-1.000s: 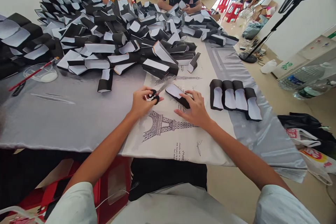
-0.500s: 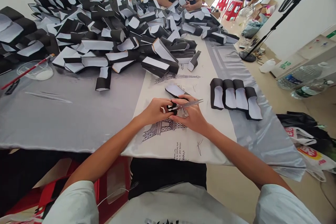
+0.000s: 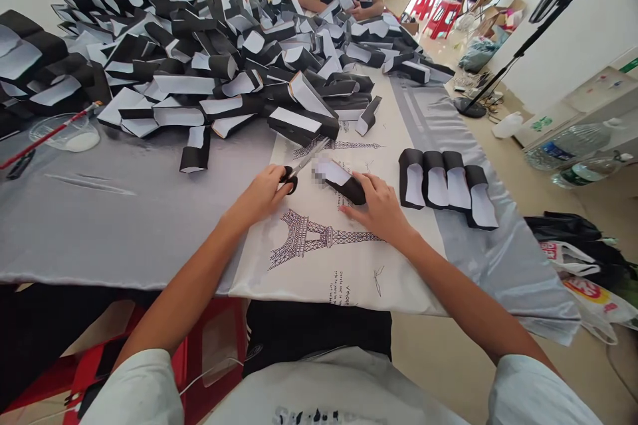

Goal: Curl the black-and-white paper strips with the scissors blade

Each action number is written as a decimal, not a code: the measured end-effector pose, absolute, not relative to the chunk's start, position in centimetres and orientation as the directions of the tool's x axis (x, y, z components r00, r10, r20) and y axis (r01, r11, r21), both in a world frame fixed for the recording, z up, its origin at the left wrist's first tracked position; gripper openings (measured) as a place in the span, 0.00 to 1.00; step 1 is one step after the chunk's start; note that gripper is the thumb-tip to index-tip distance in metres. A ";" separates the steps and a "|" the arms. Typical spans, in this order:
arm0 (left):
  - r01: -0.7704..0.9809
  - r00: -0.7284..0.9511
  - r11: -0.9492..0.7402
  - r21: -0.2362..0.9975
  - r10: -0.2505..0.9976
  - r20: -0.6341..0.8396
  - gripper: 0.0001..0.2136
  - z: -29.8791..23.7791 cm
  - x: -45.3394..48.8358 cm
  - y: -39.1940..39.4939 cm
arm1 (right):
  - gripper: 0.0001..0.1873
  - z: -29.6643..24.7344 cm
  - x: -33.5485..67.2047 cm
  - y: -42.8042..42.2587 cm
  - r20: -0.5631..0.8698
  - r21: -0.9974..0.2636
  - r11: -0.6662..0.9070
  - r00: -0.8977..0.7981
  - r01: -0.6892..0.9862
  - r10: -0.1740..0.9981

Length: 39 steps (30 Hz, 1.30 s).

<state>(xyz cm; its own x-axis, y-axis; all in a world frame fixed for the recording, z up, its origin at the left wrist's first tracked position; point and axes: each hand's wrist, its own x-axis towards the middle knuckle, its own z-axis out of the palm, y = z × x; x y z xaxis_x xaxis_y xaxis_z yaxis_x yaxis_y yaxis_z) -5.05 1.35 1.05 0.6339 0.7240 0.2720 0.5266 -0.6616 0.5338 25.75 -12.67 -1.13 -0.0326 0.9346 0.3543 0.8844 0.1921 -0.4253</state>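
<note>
My left hand [image 3: 269,189] is closed on the black handles of a pair of scissors [image 3: 310,158], whose blades point away and to the right. In front of my right hand lies a black-and-white paper slipper [image 3: 343,179], its dark toe end toward me. My right hand [image 3: 376,202] has its fingers and thumb about that toe end. The slipper's far left end is blurred out. Under both hands is a white cloth [image 3: 309,282] printed with a tower drawing.
To the right stands a row of several like paper slippers [image 3: 436,179]. A large heap of paper slippers [image 3: 214,66] covers the far side. A clear dish [image 3: 74,136] with a red brush [image 3: 50,136] sits at left. Two people sit across the table; a fan [image 3: 528,46] stands at right.
My hands have moved apart. The scissors, earlier held between both hands, are now in my left hand, farther left. My right hand has gone to the slipper.
</note>
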 end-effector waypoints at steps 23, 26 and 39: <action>0.612 0.672 -0.639 0.466 0.730 0.119 0.11 1.0 -5.6 0.9 | 0.30 -1.4 26.6 -12.1 0.367 -0.483 0.184 0.007 0.856 0.930; 0.616 0.668 -0.636 0.465 0.735 0.121 0.11 1.0 -5.5 0.9 | 0.30 -1.4 26.7 -12.1 0.362 -0.482 0.182 0.006 0.857 0.932; 0.626 0.714 -0.649 0.432 0.700 0.015 0.16 1.9 -5.2 0.2 | 0.30 -1.9 26.9 -11.7 0.446 -0.483 0.226 0.016 0.846 0.895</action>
